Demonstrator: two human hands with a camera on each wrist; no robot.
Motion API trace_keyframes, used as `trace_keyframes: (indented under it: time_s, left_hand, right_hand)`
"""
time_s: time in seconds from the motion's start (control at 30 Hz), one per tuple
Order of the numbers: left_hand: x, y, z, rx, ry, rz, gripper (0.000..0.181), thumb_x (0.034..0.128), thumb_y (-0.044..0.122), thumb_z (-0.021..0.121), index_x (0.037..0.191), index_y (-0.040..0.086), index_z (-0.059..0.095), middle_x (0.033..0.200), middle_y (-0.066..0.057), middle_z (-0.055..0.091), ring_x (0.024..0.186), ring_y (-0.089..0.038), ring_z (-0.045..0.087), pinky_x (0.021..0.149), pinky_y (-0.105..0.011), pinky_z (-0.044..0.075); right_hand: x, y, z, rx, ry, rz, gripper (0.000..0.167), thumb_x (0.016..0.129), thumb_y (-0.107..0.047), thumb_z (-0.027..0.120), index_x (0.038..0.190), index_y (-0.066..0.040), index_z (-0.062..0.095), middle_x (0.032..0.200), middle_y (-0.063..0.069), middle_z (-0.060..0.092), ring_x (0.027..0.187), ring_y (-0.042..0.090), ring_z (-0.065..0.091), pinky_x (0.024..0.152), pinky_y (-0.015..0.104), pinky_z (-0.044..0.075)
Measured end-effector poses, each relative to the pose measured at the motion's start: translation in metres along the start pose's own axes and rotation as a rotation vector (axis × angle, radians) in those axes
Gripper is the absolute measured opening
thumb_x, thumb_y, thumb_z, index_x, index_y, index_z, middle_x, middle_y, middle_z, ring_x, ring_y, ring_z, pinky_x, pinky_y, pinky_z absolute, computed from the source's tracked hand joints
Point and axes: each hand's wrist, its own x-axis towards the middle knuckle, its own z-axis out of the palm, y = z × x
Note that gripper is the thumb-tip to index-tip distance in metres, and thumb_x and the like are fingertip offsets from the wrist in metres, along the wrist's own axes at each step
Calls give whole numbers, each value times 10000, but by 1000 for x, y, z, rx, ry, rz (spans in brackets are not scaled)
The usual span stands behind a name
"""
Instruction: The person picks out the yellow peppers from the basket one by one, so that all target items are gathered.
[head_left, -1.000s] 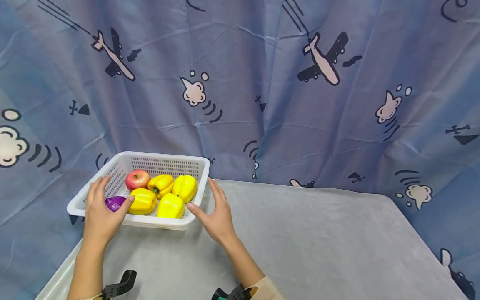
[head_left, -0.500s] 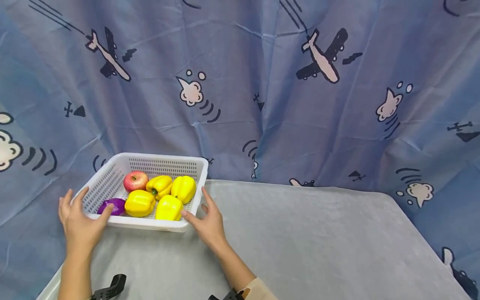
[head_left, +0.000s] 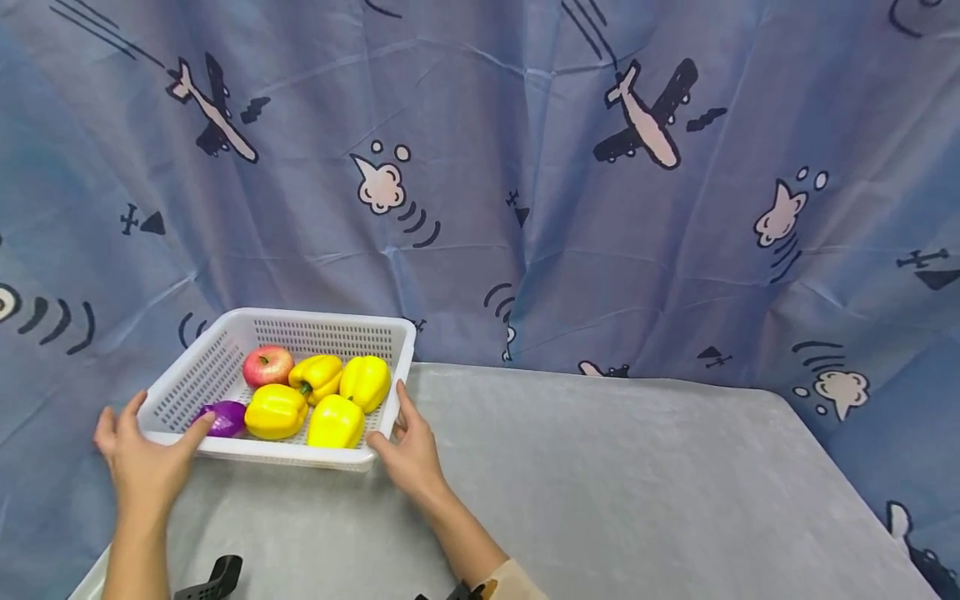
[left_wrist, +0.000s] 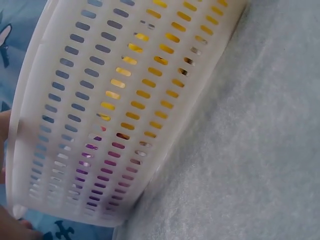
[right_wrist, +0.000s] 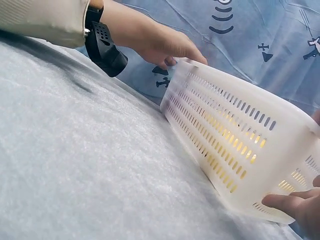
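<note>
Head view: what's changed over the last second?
The left hand moved left, from over the basket to its near left corner, and now grips it. The right hand closed in on the right end and now holds it. The basket, apple, yellow peppers and purple item look unmoved; only the view shifted slightly.

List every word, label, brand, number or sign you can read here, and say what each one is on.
None: no readable text in any view.
Blue curtain: printed planes, clouds and strokes, but no letters or numbers.
White basket, apple and yellow peppers: no label visible.
Black wrist mount: no marking legible.
</note>
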Motion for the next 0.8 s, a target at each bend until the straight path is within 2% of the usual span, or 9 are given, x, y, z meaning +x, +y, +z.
trace_keyframes:
  time_s: [0.2,0.37,0.6,0.8]
  left_hand:
    - [1,1,1,-33,-14,-82,971,852,281,749,1620,99,183,1647,-259,198,1480,-463,246,1268,-537,172]
    - [2,2,1,-45,-10,-131,999,855,298,747,1629,127,139,1642,-237,254,1450,-444,308,1275,-486,188]
    - [1,6,-1,-48,1,-147,984,852,264,747,1630,154,155,1641,-220,269,1420,-415,325,1270,-473,211]
    - [0,8,2,-20,3,-129,936,854,211,733,1624,157,204,1606,-241,336,1352,-425,384,1239,-492,271]
  right_hand:
    - [-1,-3,-4,4,8,16,888,837,-34,616,1619,-86,198,1499,212,516,1347,409,539,959,349,573]
    - [-4,-5,-4,11,7,19,890,830,-13,599,1619,-77,192,1509,221,498,1354,403,533,957,333,572]
    - [-7,-4,-5,14,9,3,891,825,-5,595,1618,-80,195,1508,211,503,1347,374,548,957,312,567]
    - [-10,-5,-10,29,29,11,898,813,13,593,1617,-83,203,1517,212,494,1339,335,563,946,332,574]
